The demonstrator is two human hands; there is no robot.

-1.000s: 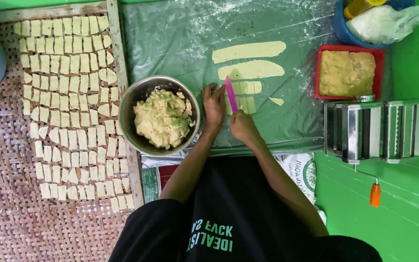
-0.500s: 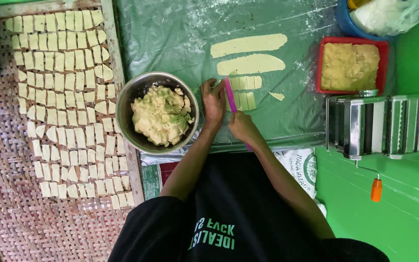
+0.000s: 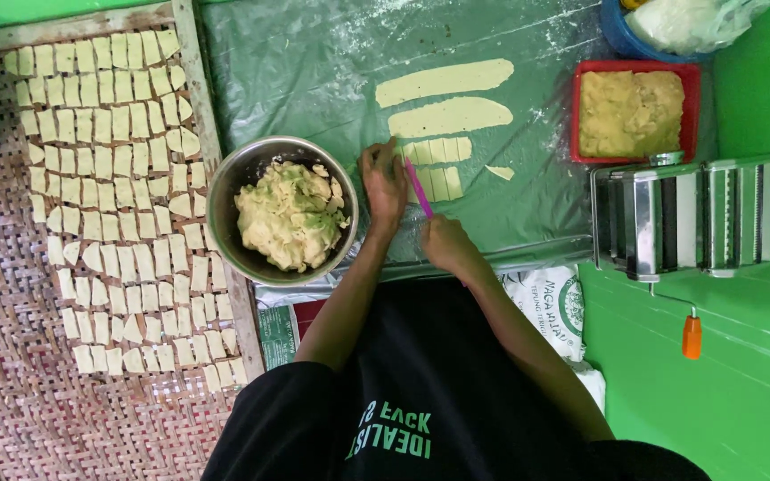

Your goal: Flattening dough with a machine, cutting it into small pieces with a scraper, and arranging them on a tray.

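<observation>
Fingers: closed on a pink knife by the right hand; spread flat on the dough strip by the left hand, so it is kept from sliding.
Dough strip: partly cut into squares on the green plastic sheet.
Around: steel bowl of dough alongside; cut pieces laid apart on a woven tray, seemingly for drying.

Glossy steel bowl is gleaming centre frame. Woven mat is showing rough at left; floured plastic sheet is lying crinkled above.
</observation>
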